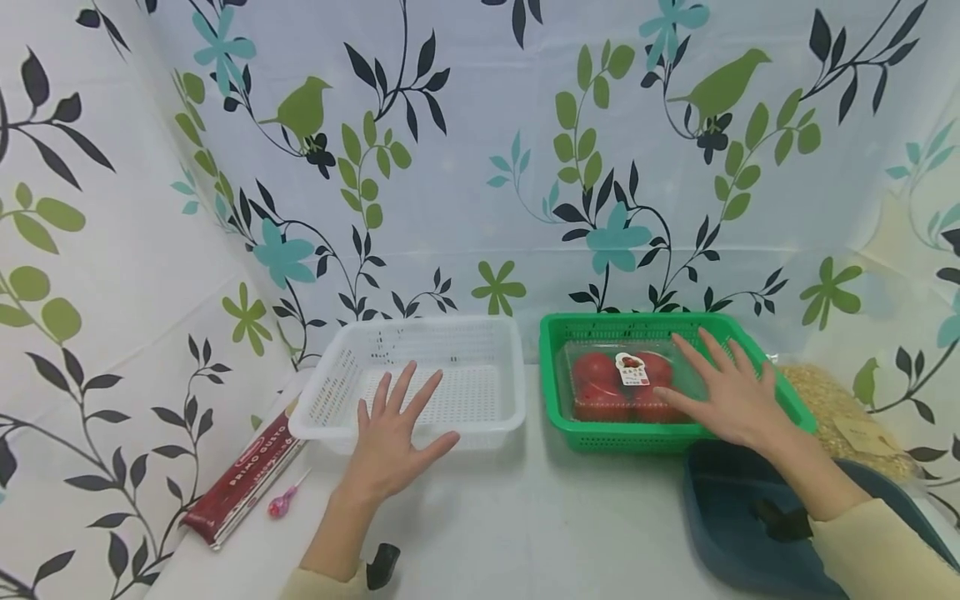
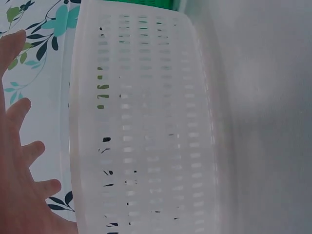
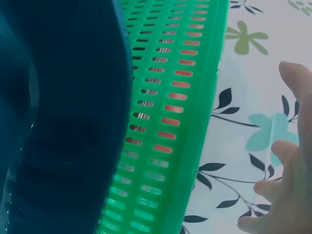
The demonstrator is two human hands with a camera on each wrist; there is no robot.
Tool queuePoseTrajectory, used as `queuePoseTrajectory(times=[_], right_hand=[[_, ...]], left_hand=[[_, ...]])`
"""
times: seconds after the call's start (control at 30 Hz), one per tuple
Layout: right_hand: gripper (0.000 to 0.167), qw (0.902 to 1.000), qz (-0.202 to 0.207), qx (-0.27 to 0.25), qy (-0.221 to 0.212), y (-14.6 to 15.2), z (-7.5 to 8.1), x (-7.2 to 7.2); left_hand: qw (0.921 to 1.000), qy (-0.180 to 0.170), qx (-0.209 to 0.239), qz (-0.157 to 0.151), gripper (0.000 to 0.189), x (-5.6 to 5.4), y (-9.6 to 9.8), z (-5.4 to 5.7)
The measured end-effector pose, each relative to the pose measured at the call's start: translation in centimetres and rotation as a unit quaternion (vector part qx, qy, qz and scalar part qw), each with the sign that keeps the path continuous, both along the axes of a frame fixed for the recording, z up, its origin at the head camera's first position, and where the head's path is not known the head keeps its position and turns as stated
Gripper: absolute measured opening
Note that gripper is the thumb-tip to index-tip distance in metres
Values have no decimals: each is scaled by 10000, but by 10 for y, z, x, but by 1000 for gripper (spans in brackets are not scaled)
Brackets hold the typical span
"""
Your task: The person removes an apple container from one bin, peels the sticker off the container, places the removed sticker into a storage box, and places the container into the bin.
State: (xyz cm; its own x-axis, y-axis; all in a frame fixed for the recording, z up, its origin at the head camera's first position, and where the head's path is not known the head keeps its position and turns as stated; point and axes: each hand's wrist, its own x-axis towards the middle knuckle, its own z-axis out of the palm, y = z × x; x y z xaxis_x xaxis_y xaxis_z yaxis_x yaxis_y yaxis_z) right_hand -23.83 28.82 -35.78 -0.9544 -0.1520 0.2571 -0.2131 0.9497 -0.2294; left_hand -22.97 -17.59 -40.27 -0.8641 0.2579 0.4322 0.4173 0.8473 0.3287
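Note:
My left hand (image 1: 392, 446), fingers spread, hovers at the near edge of a white perforated plastic basket (image 1: 501, 434) that has nothing in it. Over the right part of a green plastic basket (image 1: 600, 439) is my right hand (image 1: 738, 398), its fingers spread too and holding nothing. Inside the green basket lies a clear plastic box of red fruit (image 1: 602, 400), perhaps tomatoes, with a white label on its lid. The left wrist view shows the left hand (image 2: 24, 161) beside the white basket; in the right wrist view the right hand (image 3: 287, 180) appears beside the green one.
A dark blue basin (image 1: 723, 533) stands at the near right, under the right forearm. Behind it lies a bag of yellowish grains or flakes (image 1: 843, 417). On the left are a red Primo Gusto packet (image 1: 251, 471) and a wrapped lollipop (image 1: 281, 503). Patterned cloth (image 1: 480, 167) hangs behind.

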Motion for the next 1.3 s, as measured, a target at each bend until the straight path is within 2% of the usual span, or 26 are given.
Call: queuePoseTrajectory(times=[0.17,0.33,0.53,0.63,0.8,0.93,1.13,1.3], right_hand=[[95,9998,-132,-33,-118,2,-3,-9],[98,9983,-215,-195,-496,8,1,-21],[101,9923,-15,-581,-1093,20,10,-35],[103,9860,146,-900,-1394,24,14,-41],[107,9676,237,-1506,-2011,30,18,-49],[108,9516,233,-1859,-2435,33,17,-53],[109,9223,135,-2392,-3032,43,14,-61],[107,8973,-16,-2863,-3359,52,11,-68]], left_hand=[[9997,57,222,-68,82,-2,13,-4],[9987,105,476,-139,81,-5,27,-4],[9948,246,923,-345,80,-8,47,-1],[9916,185,1189,-481,80,-7,58,0],[9849,83,1581,-699,78,-8,76,1],[9767,23,1971,-847,75,-6,90,1],[9627,-52,2498,-1035,72,-4,110,-3],[9501,-21,2869,-1226,68,-1,125,-4]])
